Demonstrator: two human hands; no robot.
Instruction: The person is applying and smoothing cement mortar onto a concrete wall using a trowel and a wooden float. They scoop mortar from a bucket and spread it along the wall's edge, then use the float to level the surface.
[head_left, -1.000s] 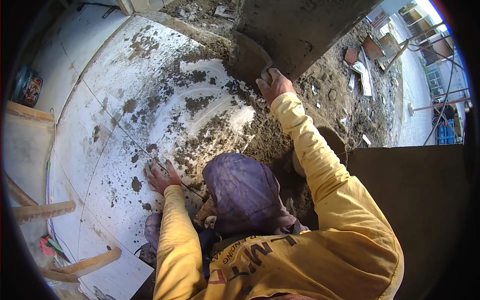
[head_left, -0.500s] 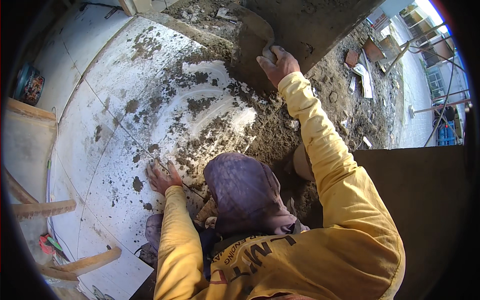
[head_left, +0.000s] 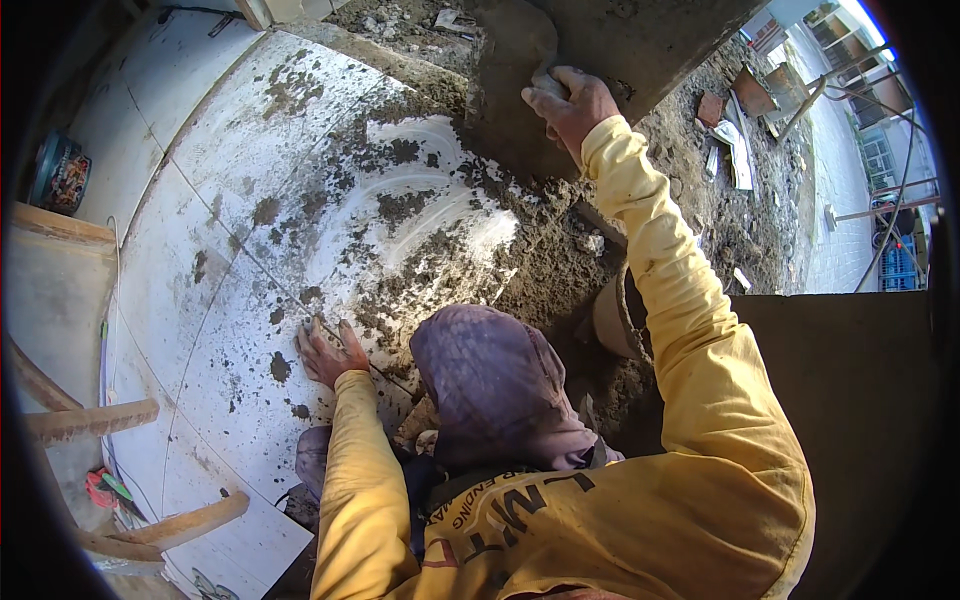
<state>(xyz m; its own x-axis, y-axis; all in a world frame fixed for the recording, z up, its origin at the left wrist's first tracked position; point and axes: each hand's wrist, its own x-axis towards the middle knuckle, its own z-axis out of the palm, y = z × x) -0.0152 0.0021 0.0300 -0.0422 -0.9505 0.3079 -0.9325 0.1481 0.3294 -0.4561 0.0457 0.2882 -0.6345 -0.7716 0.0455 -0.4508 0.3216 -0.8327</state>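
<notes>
Toward the far right of the work area, my right hand (head_left: 574, 108) grips the handle of a mortar-coated trowel (head_left: 527, 38). The trowel's blade lies against a dark, cement-covered upright surface (head_left: 630, 45) and blends into it in colour. Lower left, my left hand (head_left: 331, 355) rests on white floor tiles (head_left: 215, 350), fingers spread and nothing in them. Grey mortar bits (head_left: 400, 205) and pale smears spread over the tiles between my two hands.
Loose wet mortar (head_left: 545, 265) heaps right of the tiles. A pale round bucket (head_left: 612, 318), partly hidden, stands beside my knee. Wooden bars (head_left: 95, 420) jut in at left, near a tub (head_left: 60, 175). Rubble and a brick piece (head_left: 710, 108) lie at the upper right.
My right hand and the trowel have shifted slightly up and to the right along the cement-covered surface. The left hand stays in place on the tiles. More of the bucket shows.
</notes>
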